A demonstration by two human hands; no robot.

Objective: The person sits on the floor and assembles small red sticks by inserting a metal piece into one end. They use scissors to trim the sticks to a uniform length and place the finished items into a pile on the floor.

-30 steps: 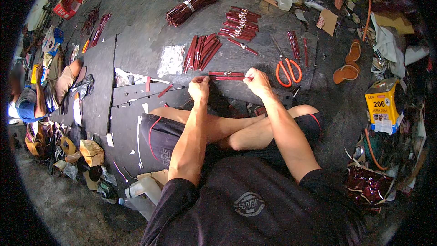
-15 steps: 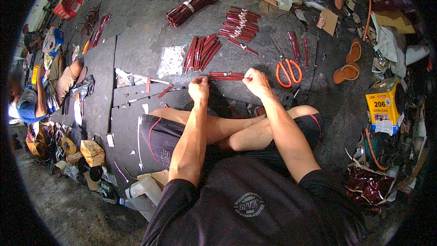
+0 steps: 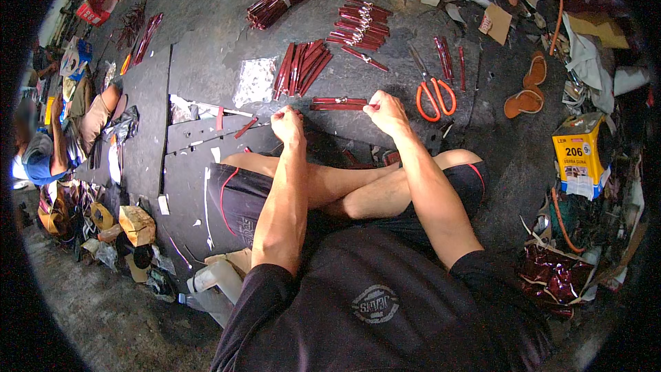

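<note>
Lettering and bold numerals in black mark the yellow box (image 3: pixel 577 155) at the person's right; white print shows on the red carton (image 3: pixel 98 4) at far left, and a pale emblem (image 3: pixel 375 304) on the black shirt (image 3: pixel 454 324). The dark red strip (image 3: pixel 325 106) lies on the dark floor (image 3: pixel 206 35) in front of the crossed legs (image 3: pixel 330 186), long axis left to right across the person, a silvery fitting (image 3: pixel 341 100) near its middle. Right hand (image 3: pixel 385 112): bent fingers at the strip's right end; from here one cannot tell whether they pinch it. Left hand (image 3: pixel 288 124): just beyond the left end, apart from the strip, fingers curled in; whether they press together cannot be told. Containers: the clear packet (image 3: pixel 255 81), beside the fanned red strips (image 3: pixel 301 68), shows small silvery contents; the insides of box and carton are hidden. Orange-handled scissors (image 3: pixel 435 100) lie right of the right hand, blades pointing away.
</note>
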